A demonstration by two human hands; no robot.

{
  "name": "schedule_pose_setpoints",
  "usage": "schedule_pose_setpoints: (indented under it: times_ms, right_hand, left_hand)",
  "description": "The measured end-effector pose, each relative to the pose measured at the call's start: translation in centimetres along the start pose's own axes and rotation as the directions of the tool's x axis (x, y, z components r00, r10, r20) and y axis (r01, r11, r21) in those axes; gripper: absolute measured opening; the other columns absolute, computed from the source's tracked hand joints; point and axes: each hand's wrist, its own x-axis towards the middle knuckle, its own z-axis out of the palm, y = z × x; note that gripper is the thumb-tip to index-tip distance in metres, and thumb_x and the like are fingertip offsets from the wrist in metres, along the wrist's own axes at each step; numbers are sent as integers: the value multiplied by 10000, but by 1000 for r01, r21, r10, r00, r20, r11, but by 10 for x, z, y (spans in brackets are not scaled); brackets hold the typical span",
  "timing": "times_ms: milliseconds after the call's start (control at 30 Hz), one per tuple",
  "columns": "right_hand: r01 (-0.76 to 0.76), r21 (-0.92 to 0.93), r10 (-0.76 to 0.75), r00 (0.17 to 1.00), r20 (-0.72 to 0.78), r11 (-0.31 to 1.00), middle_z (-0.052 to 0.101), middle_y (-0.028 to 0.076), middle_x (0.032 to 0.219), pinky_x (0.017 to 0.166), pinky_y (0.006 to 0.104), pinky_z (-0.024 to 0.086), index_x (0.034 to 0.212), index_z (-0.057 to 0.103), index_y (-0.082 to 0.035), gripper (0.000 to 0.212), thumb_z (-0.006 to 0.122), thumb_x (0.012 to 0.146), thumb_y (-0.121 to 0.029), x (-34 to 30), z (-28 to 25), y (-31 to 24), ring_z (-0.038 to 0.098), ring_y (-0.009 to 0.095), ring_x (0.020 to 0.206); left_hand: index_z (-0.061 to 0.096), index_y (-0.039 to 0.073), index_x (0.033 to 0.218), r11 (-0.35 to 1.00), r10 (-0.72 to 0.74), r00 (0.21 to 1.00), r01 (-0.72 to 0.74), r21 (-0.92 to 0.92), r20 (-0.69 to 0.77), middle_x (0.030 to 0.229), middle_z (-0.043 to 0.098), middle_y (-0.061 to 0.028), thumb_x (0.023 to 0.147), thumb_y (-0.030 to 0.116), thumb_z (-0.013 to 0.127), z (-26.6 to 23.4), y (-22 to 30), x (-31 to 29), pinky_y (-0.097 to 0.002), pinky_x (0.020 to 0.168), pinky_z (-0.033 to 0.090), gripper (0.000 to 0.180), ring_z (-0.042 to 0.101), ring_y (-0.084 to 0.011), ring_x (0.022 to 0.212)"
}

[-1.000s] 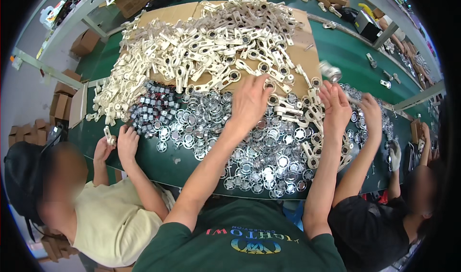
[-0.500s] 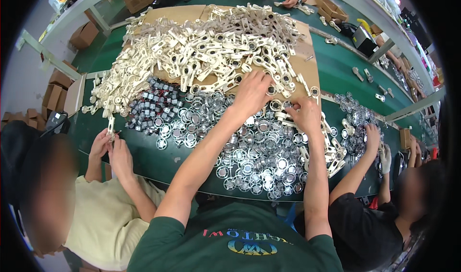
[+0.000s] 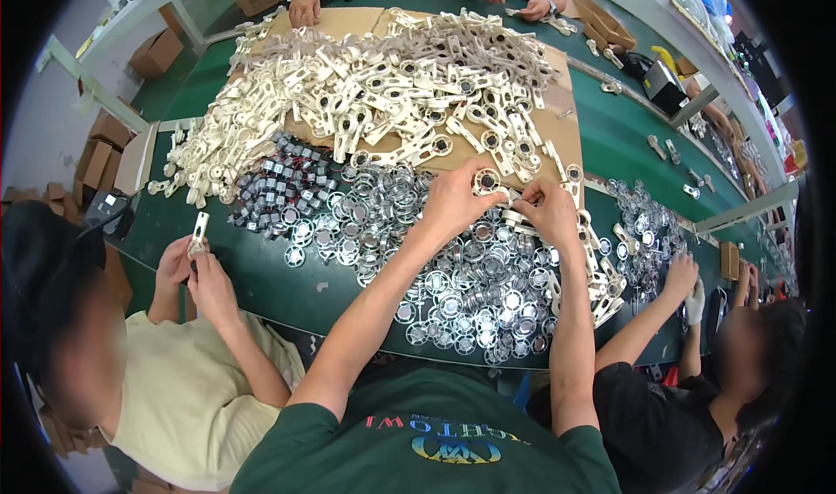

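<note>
My left hand [image 3: 460, 205] is closed on a cream plastic housing [image 3: 487, 180] with a round ring at one end, held above the front edge of the cardboard. My right hand [image 3: 554, 215] is close beside it, thumb and fingers pinched at the housing's other end, which the fingertips partly hide. Beneath both hands spreads a heap of clear and silvery round discs [image 3: 448, 305]. Beyond them lies a large pile of similar cream housings [image 3: 348, 93], some with dark round centres. More cream housings [image 3: 607, 278] lie beside my right forearm.
Small dark motor-like blocks [image 3: 283, 185] lie left of the discs. Cardboard [image 3: 557, 128] lies under the pile on the green table [image 3: 261, 289]. At left a co-worker's hand [image 3: 212, 289] holds a housing; at right another's hand [image 3: 681, 278] is at more discs. Hands [image 3: 304, 6] show at the far side.
My left hand has come back from the pile's edge with a cream housing, toward my right hand. A co-worker's hand has appeared at the pile's far left.
</note>
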Motion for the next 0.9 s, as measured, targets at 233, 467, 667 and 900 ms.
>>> schedule_pose_setpoints:
  times_ms: [233,467,667,900]
  right_hand:
    - [272,296,-124,891,-436,916,677,60,842,613,271,530,996,742,2,245,872,788,11,-22,5,-31,655,121,703]
    - [509,81,-417,777,-470,857,693,111,994,697,338,575,966,741,-2,268,876,735,13,-23,-6,-60,699,237,864]
    - [552,93,-503,806,-312,828,716,140,1193,785,378,588,997,754,0,286,850,731,36,-27,-14,-59,712,286,958]
    - [552,126,-506,818,-272,825,711,136,1207,846,407,594,1181,725,-18,448,810,749,69,-30,-18,-60,716,332,1032]
  left_hand:
    - [634,28,1274,953,-42,997,58,-298,60,1012,757,-84,841,124,865,5,-4,-6,-304,816,569,500,709,-135,900]
    - [469,34,1548,704,73,955,156,-693,289,1061,687,-29,892,-98,545,10,-2,-8,-241,635,527,673,619,-66,781]
    - [515,20,1503,700,57,923,234,-674,380,985,674,-2,890,-77,514,1,-4,-9,-235,626,481,621,572,-46,738]
    - [531,23,1502,681,78,910,249,-688,407,895,637,14,848,-97,486,-2,-5,-10,-239,590,443,667,542,-52,684]
